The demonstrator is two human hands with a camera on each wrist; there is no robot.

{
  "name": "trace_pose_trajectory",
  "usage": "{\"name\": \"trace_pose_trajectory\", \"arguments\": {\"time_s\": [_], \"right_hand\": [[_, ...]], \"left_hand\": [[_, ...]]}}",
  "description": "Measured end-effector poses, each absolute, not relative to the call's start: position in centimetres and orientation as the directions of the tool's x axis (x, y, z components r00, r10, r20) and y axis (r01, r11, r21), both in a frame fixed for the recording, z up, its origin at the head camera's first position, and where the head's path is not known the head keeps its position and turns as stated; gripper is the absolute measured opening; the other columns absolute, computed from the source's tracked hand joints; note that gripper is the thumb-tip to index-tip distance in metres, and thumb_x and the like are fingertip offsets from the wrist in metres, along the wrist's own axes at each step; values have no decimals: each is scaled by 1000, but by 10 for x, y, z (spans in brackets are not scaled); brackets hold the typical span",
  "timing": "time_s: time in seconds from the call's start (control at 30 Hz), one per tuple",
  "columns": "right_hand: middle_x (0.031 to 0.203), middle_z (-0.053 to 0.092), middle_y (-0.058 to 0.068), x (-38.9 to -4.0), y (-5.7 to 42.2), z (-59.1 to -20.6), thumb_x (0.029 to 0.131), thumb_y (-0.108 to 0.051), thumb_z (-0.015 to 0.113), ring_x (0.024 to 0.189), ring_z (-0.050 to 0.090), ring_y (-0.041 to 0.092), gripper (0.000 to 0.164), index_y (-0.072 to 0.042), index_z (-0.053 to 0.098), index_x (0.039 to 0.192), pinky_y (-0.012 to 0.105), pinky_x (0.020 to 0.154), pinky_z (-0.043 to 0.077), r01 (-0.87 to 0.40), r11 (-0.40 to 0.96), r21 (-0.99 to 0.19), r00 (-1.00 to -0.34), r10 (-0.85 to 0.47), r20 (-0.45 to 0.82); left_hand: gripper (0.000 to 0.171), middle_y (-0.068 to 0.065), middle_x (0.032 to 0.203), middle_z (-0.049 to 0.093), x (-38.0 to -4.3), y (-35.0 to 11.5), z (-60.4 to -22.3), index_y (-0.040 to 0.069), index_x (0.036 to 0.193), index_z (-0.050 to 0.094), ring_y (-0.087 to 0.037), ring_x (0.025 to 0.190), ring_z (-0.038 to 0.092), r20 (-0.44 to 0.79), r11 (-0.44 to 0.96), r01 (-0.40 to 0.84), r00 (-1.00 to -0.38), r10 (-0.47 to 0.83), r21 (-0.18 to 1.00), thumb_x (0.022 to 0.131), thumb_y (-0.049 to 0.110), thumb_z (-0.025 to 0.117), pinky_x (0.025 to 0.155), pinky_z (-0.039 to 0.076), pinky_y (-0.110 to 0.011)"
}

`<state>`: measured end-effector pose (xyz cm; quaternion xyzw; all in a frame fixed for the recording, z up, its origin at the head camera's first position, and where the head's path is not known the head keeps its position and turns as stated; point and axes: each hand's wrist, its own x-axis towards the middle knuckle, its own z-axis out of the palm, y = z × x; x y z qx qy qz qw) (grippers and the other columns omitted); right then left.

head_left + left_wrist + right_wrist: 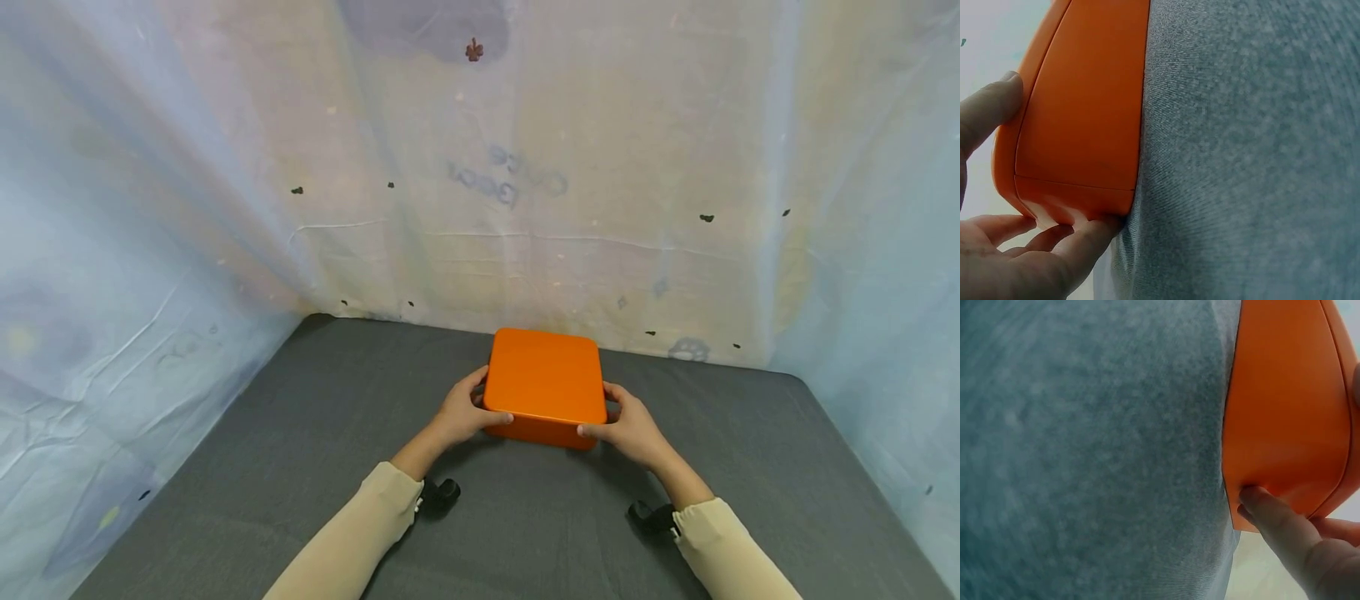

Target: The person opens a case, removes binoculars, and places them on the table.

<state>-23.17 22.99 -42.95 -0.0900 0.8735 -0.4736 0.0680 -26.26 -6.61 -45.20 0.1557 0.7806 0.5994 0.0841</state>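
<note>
Left hand (459, 414) and right hand (634, 429) grip opposite sides of the orange box (546, 375) on grey cloth (532, 533).

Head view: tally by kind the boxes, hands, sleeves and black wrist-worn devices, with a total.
Orange box: 1
Hands: 2 (left hand, right hand)
Cream sleeves: 2 (left sleeve, right sleeve)
Black wrist-worn devices: 2 (left device, right device)
Total: 7

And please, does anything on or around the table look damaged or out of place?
Nothing serious stands out: the orange box sits on the grey cloth, undamaged where visible, between the left hand and right hand. Only the curtain behind looks creased.
</note>
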Motion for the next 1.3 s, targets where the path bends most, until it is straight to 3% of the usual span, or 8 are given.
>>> {"name": "trace_pose_trajectory", "arguments": {"time_s": [0.9,1.3], "right_hand": [[145,37,27,-232,230,-430,80,-29,80,114,60,41,96,1,23,151,38,81,58,-67,507,-859,-980,-194,-38],[143,39,27,-233,230,-431,80,-27,80,110,62,38,94,2,25,150,38,81,58,-81,509,-857,-981,-193,-23]], "left_hand": [[95,-9,154,36,-263,-68,-454,17,154,26,-34,127,53,54,252,142,-943,328,957,77,21,82,95,53,-42],[102,-9,156,33,-264,-69,-453,13,155,23,-33,129,51,-11,256,72,-951,310,964,74,22,84,93,54,-39]]}}
